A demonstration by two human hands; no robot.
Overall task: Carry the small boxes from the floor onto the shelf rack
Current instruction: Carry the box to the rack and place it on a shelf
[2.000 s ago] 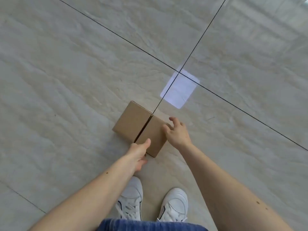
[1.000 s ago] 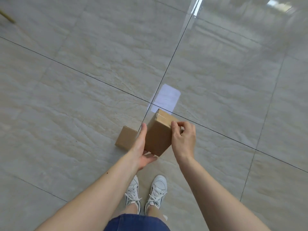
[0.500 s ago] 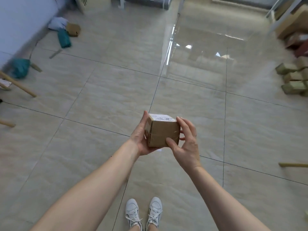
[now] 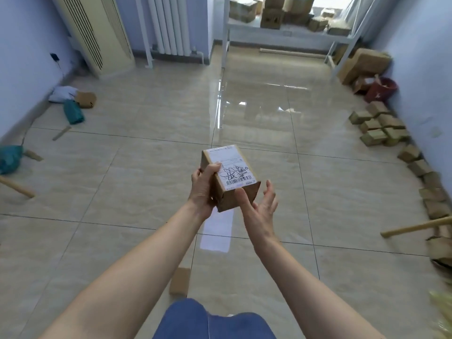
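Above the tiled floor [image 4: 146, 182], at about chest height, one small box [image 4: 230, 177] is held up with its white label facing upward. Two bare hands are at it. The left hand [image 4: 204, 189] wraps the box's left side, thumb on top by the label. The right hand [image 4: 260, 206] is spread wide, palm up, its thumb touching the box's near right corner while the fingers [image 4: 270, 192] stand clear of it.

One more plain box [image 4: 180, 281] lies on the floor just ahead of the person's knees. Along the right wall runs a line of small boxes [image 4: 381, 128], roughly a dozen and a half, though blur keeps me from an exact count. One large carton [image 4: 364, 64] leans near the far right corner, with one red basket [image 4: 380, 90] beside it.

Across the room stands one white rack [image 4: 281, 29], its shelf already carrying a cluster of cartons, too small to count. One radiator [image 4: 171, 25] and one tall air conditioner [image 4: 97, 33] stand at the far left. Two teal bags [image 4: 73, 115] lie by the left wall.
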